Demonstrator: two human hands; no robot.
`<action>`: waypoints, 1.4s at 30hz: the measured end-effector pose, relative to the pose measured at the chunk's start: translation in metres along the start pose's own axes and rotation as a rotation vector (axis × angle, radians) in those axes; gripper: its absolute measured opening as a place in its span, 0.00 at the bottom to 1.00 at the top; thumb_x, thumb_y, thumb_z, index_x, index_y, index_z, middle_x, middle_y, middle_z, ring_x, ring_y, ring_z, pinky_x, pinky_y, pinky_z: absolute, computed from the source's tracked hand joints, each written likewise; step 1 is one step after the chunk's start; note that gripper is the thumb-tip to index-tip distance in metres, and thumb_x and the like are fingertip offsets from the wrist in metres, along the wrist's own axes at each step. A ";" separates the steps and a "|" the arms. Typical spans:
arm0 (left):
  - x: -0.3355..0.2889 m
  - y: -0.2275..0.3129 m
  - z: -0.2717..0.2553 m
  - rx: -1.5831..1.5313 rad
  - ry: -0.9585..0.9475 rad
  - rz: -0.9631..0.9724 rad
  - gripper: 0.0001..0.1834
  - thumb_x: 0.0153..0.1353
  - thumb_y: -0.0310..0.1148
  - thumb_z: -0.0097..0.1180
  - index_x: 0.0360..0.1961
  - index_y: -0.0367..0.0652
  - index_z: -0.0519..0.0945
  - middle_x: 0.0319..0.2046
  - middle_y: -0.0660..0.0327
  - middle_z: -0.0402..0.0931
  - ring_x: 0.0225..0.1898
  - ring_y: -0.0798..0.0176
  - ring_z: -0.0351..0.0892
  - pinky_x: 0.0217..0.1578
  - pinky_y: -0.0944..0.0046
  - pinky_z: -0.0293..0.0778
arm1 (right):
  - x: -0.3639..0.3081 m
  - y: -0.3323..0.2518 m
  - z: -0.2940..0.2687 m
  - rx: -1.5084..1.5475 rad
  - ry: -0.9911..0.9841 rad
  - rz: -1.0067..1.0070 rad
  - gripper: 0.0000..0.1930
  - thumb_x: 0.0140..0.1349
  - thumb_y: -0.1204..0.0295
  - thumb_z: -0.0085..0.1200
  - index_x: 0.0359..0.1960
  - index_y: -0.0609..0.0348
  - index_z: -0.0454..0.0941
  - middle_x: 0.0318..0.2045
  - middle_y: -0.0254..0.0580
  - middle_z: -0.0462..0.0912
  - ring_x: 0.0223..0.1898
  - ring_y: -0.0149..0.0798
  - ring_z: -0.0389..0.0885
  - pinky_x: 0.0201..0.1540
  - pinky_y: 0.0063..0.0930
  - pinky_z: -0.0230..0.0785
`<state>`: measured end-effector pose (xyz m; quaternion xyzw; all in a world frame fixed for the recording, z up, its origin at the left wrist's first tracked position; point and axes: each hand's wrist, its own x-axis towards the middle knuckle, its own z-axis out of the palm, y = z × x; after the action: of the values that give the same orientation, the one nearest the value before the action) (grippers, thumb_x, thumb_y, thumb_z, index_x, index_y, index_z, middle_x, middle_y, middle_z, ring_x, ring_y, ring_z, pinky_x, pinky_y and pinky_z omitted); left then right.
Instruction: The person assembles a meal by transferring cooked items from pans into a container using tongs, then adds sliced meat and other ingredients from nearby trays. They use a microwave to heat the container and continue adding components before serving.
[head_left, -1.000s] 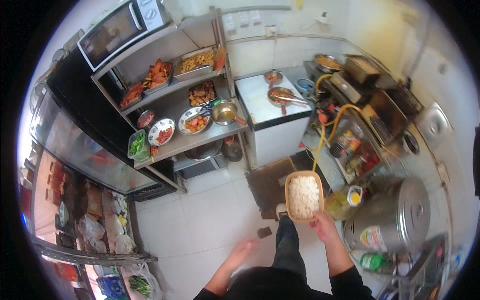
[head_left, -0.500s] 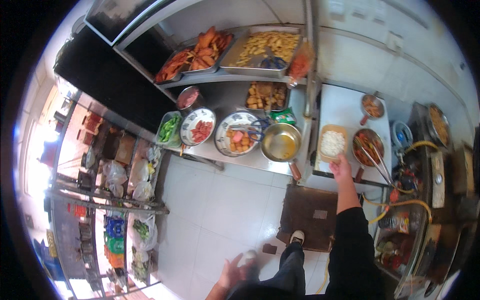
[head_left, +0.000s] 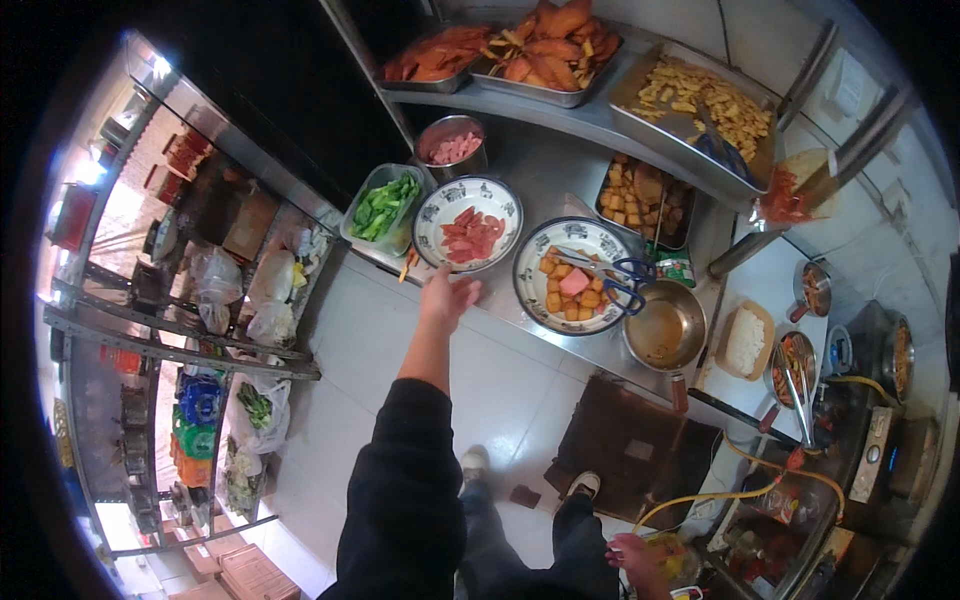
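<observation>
My left hand [head_left: 448, 298] reaches to the near rim of a patterned white bowl [head_left: 428, 252] with sliced pink sausage [head_left: 474, 236] in it. Its fingers are loosely apart at the rim; whether they touch it is hard to tell. Right of this bowl stands a second patterned bowl [head_left: 527, 287] with browned cubes, a pink piece and blue-handled scissors [head_left: 632, 285]. A clear tub of green vegetables [head_left: 382, 208] sits to its left. Low at the right, my right hand [head_left: 638, 560] hangs by my leg, blurred, its fingers hard to make out.
A saucepan [head_left: 664, 325] with its handle over the counter edge stands right of the bowls. On the white table are a tray of white food [head_left: 745, 340] and a pan with tongs [head_left: 797, 385]. Fried-food trays fill the shelf above. A yellow hose [head_left: 720, 494] runs at right.
The view has swung left. My right hand has left the tray of white food and dropped to my side. My left hand has risen from low down to the sausage bowl.
</observation>
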<state>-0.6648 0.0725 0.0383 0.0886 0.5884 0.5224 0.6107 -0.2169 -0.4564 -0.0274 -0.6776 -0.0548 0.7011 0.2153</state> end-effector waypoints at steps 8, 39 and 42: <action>-0.079 0.022 -0.069 0.013 -0.132 0.220 0.24 0.71 0.28 0.46 0.66 0.39 0.61 0.54 0.47 0.77 0.44 0.55 0.84 0.40 0.57 0.85 | 0.009 -0.076 0.208 -0.139 0.047 -0.452 0.12 0.71 0.69 0.58 0.51 0.59 0.77 0.32 0.34 0.83 0.32 0.27 0.79 0.35 0.24 0.73; -0.286 -0.001 0.008 -0.556 -0.039 0.242 0.47 0.58 0.43 0.60 0.74 0.37 0.56 0.70 0.48 0.63 0.71 0.46 0.65 0.67 0.45 0.70 | 0.079 -0.623 0.206 -1.154 0.694 -0.876 0.46 0.58 0.62 0.64 0.73 0.68 0.52 0.48 0.64 0.83 0.46 0.59 0.85 0.49 0.46 0.80; -0.281 -0.006 0.004 -0.575 -0.053 0.284 0.46 0.58 0.42 0.60 0.74 0.37 0.55 0.71 0.48 0.63 0.71 0.46 0.65 0.69 0.43 0.66 | 0.039 -0.599 0.195 -1.136 0.661 -0.905 0.38 0.59 0.64 0.60 0.70 0.68 0.60 0.49 0.63 0.82 0.48 0.59 0.84 0.51 0.49 0.79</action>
<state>-0.5916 -0.1366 0.2115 0.0075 0.3823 0.7447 0.5469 -0.2698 0.1396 0.1719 -0.7685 -0.6068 0.1734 0.1059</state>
